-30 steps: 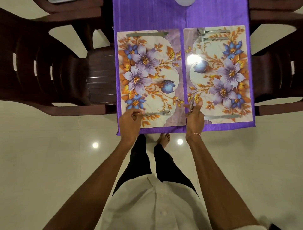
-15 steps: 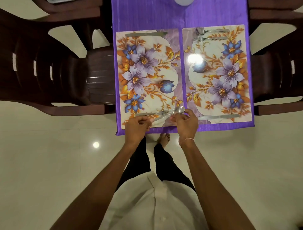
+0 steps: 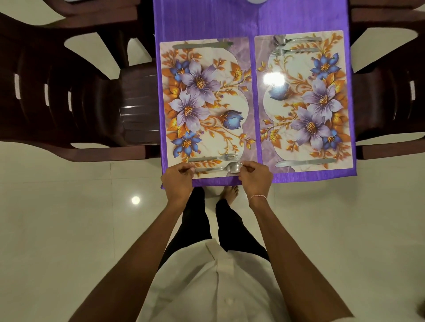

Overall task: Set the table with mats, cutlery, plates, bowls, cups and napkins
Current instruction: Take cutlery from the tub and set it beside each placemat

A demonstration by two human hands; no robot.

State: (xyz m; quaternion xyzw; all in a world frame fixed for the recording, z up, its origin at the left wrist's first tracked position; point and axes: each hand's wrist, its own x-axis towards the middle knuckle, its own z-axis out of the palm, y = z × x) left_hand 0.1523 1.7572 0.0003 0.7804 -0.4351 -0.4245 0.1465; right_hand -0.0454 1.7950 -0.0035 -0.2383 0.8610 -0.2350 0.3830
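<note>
Two floral mats lie side by side on a purple tablecloth [image 3: 250, 20]. On the left mat [image 3: 207, 103] a knife [image 3: 202, 45] lies at the far edge and a fork [image 3: 213, 158] near the front edge. Just below the fork a spoon [image 3: 220, 168] lies flat. My left hand [image 3: 178, 181] pinches the spoon's handle end and my right hand [image 3: 254, 178] pinches at its bowl. The right mat [image 3: 303, 101] carries a spoon [image 3: 294, 39] and fork [image 3: 294, 51] at its far edge and a knife [image 3: 305, 162] near the front.
Dark brown plastic chairs stand at the table's left [image 3: 69, 101] and right [image 3: 391, 101] sides. Glossy white floor tiles [image 3: 69, 229] lie below. A pale round object [image 3: 256, 1] is cut off at the table's far edge.
My right hand brought the spoon from the right mat's corner across to the left mat. Both hands now hold it flat and parallel below the fork.
</note>
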